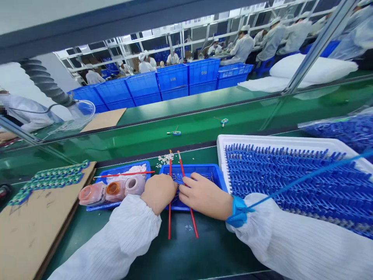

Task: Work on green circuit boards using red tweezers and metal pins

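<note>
My left hand (160, 191) is closed over the left part of a small blue tray (214, 171), its fingertips pinched together. My right hand (205, 195), with a blue wrist strap (238, 212), curls its fingers toward the left fingertips. Whatever lies between the fingers is too small and covered to name. Thin dark metal parts (208, 177) lie in the tray. Two red-handled brushes rest across it: one brush (169, 223) beside my left fingers, the other brush (194, 224) passing beneath my right hand.
At left, a blue tray (93, 209) holds three small bottles (113, 189) and a red stick (128, 174). Green circuit boards (55, 177) lie on cardboard (32, 229). A white foam tray (223, 155) of blue parts stands right. Two small assemblies lie on the green belt (140, 136) ahead.
</note>
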`<state>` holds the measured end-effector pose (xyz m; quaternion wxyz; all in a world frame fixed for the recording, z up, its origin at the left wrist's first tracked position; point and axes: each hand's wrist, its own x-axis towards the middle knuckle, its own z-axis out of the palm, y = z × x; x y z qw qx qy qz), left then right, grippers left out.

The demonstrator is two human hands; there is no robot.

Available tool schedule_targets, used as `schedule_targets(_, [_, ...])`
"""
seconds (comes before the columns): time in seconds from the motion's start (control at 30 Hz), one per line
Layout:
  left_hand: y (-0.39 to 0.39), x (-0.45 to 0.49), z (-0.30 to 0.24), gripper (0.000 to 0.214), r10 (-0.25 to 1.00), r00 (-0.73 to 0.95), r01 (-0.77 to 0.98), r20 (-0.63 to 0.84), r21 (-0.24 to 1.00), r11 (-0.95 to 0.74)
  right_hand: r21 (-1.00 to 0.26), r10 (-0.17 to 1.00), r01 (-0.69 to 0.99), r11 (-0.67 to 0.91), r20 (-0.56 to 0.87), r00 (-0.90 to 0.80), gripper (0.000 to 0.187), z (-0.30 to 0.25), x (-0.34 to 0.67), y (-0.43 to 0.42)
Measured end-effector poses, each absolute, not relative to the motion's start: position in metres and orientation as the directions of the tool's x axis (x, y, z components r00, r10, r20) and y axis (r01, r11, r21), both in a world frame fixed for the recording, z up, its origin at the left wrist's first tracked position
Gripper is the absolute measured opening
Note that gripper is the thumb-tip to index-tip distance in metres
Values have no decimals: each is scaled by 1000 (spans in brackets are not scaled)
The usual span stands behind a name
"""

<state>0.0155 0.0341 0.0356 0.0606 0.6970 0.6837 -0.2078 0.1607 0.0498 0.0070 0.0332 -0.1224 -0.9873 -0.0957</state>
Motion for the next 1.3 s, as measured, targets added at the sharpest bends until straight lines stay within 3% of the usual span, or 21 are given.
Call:
schedule_targets(0.23, [27, 14, 40, 32, 934, 93, 957, -346, -226, -179, 139, 294, 294, 946, 21, -956, 14, 11, 167, 52])
schedule_targets(0.47, [17, 9, 48, 48, 949, 114, 969, -293, -179, -172, 87, 574, 568, 818, -158, -803, 15, 29, 184, 67])
schedule_targets(0.6, [14, 9, 55, 47, 966, 76, 986, -246, -128, -110, 28, 545, 567, 823, -321, -775, 36, 23, 179, 74])
schedule_targets(0.73, [15, 11, 69, 42, 979, -2, 999, -204, -52, -9, 3, 512, 559, 829, -407, -757, 45, 16, 168, 77])
schedule_targets(0.9, [20, 14, 79, 35, 980, 10, 986, -199, 165, 23, -48, 491, 564, 824, -435, -755, 52, 12, 164, 78])
schedule_targets(1.03, [22, 18, 73, 35, 976, 50, 911, -210, 410, 42, -98, 488, 579, 809, -437, -755, 43, 8, 164, 78])
schedule_targets(1.17, [26, 22, 61, 33, 967, 103, 681, -232, 725, 101, -123, 491, 595, 794, -446, -748, 29, 7, 166, 79])
schedule_targets(1.3, [34, 25, 54, 29, 947, 145, 438, -287, 877, 199, -186, 499, 607, 773, -412, -762, 24, 7, 168, 81])
